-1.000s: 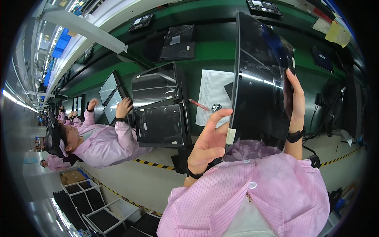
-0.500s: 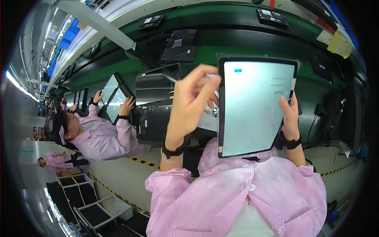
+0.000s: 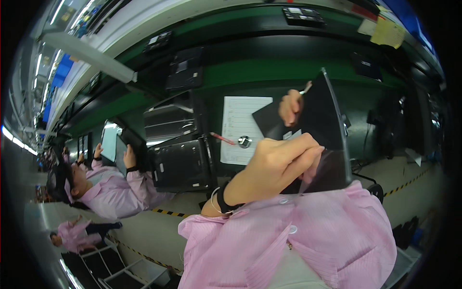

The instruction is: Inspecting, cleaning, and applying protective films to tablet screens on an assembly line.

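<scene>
Hiding pt. dk panel (image 3: 328, 118): LH (image 3: 275, 167)

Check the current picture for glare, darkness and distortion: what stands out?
Head view: the lights at far left burn out white; head view: the black panel by the left hand shows little surface detail; head view: the bench edges bow, and the picture's corners go black.

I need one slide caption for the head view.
Left hand and right hand at a dark panel, near a paper sheet and red pen.
</scene>
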{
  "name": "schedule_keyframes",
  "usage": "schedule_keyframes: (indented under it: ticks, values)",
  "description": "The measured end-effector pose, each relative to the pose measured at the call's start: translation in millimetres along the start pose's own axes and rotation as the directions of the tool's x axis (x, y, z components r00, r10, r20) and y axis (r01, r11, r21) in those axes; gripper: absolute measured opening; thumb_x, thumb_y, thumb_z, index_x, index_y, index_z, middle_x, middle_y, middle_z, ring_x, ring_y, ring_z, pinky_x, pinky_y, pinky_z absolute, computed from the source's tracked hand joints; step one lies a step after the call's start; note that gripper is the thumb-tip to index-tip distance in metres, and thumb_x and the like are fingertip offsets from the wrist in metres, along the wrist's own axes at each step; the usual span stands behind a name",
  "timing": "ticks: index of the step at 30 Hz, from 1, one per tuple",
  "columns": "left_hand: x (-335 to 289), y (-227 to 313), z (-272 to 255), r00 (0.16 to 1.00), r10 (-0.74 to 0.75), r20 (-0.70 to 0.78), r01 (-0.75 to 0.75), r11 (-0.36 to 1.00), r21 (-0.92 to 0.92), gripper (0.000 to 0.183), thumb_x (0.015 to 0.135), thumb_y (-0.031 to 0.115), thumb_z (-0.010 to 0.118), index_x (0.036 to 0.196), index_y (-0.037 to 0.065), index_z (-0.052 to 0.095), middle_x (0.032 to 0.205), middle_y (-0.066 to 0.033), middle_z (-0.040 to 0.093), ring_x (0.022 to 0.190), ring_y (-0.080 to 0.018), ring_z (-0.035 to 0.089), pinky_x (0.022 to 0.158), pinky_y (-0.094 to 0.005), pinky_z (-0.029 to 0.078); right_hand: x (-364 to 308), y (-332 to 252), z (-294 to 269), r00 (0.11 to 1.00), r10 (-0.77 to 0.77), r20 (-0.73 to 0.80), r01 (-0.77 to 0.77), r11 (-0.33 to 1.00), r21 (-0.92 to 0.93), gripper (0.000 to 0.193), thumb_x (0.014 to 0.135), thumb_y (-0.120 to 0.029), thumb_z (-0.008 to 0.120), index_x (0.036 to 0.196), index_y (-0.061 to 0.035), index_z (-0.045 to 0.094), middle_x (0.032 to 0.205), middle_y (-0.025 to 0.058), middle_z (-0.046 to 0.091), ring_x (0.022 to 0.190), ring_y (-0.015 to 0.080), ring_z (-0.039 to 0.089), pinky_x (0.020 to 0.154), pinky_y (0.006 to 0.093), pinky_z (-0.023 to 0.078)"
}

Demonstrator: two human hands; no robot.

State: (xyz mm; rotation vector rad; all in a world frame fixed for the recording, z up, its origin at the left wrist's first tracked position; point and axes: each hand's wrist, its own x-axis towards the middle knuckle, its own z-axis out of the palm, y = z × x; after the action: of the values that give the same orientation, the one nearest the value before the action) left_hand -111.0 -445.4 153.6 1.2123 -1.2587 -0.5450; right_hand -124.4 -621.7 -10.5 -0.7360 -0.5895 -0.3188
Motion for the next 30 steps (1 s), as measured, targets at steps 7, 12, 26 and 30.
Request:
schedule_keyframes:
  ticks: [7, 12, 26, 30]
  values:
    - [-4.5, -45.9, 0.3, 0.887, -0.349, -0.303, 0.340, 0.937, -0.084, 0.030, 0.096, 0.012, 0.040, 0.071, -0.001, 0.052, 0.056, -0.0060, 0.056, 0.042, -0.0091, 0.053, 0.038, -0.0177, 0.037, 30.6, -6.8, 46.5, 0.986, 0.092, -0.140, -0.048, 0.957, 0.284, 0.056, 0.100, -0.036, 0.014, 0.058, -0.0111, 0.042, 0.048, 0.0043, 0.041, 0.052, 0.0175, 0.041, 0.058, 0.0265, 0.038]
    - [4.7, -55.6, -20.5, 0.863, -0.359, -0.355, 0.364, 0.930, -0.056, 0.032, 0.097, 0.014, 0.041, 0.071, -0.001, 0.051, 0.054, -0.0046, 0.054, 0.039, -0.0055, 0.046, 0.037, -0.0164, 0.031, 29.0, -12.5, 43.7, 0.998, -0.048, -0.029, 0.055, 0.928, 0.369, 0.058, 0.100, -0.035, 0.011, 0.059, -0.0117, 0.045, 0.046, 0.0042, 0.041, 0.052, 0.0177, 0.044, 0.058, 0.0259, 0.038]
    - [15.1, -70.3, -51.7, 0.853, -0.349, -0.389, 0.327, 0.937, -0.122, 0.037, 0.098, 0.025, 0.038, 0.069, 0.004, 0.048, 0.050, -0.0027, 0.048, 0.035, -0.0059, 0.041, 0.033, -0.0162, 0.025, 81.5, 19.4, -6.5, 0.837, -0.532, 0.131, 0.364, 0.719, 0.593, 0.013, 0.090, -0.009, 0.054, 0.080, -0.0010, 0.057, 0.055, -0.0018, 0.052, 0.049, 0.0022, 0.045, 0.044, 0.0162, 0.030]
    - [31.3, -71.7, -59.2, 0.881, -0.342, -0.327, 0.301, 0.938, -0.170, 0.035, 0.098, 0.024, 0.040, 0.074, 0.003, 0.052, 0.052, -0.0028, 0.050, 0.038, -0.0064, 0.043, 0.035, -0.0167, 0.027, 86.9, 22.0, 24.6, 0.779, -0.625, -0.061, 0.496, 0.554, 0.669, 0.014, 0.091, -0.009, 0.051, 0.081, -0.0011, 0.058, 0.054, -0.0012, 0.052, 0.048, 0.0034, 0.047, 0.042, 0.0169, 0.031]
